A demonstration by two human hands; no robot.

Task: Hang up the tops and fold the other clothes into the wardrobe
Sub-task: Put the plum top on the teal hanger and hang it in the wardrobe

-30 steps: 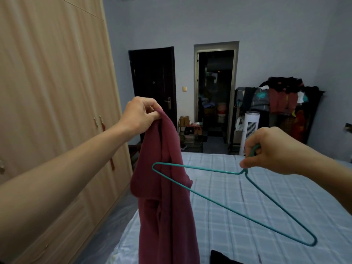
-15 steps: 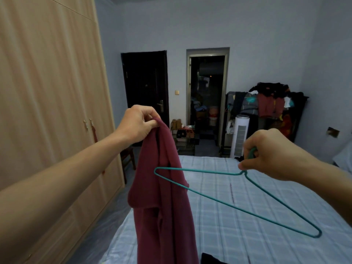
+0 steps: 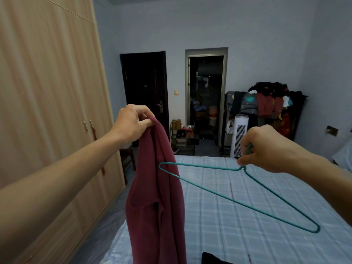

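Observation:
A dark red top point(image 3: 156, 197) hangs down in front of me, pinched at its upper edge by my left hand point(image 3: 131, 123). My right hand point(image 3: 266, 147) grips the hook of a teal wire hanger point(image 3: 238, 201), which lies nearly flat in the air. The hanger's left tip touches the top's right edge. The light wooden wardrobe point(image 3: 47, 111) fills the left side, its doors closed.
A bed with a pale blue checked cover point(image 3: 238, 225) lies below my hands; a dark garment point(image 3: 211, 260) shows at its near edge. A chair point(image 3: 127, 157) stands by the wardrobe. At the back are a dark door, an open doorway, a white tower fan point(image 3: 239, 136) and a loaded clothes rack point(image 3: 266, 103).
My view has turned a little to the right and upward. Both hands keep their hold, and the hanger's left tip stays at the top's edge.

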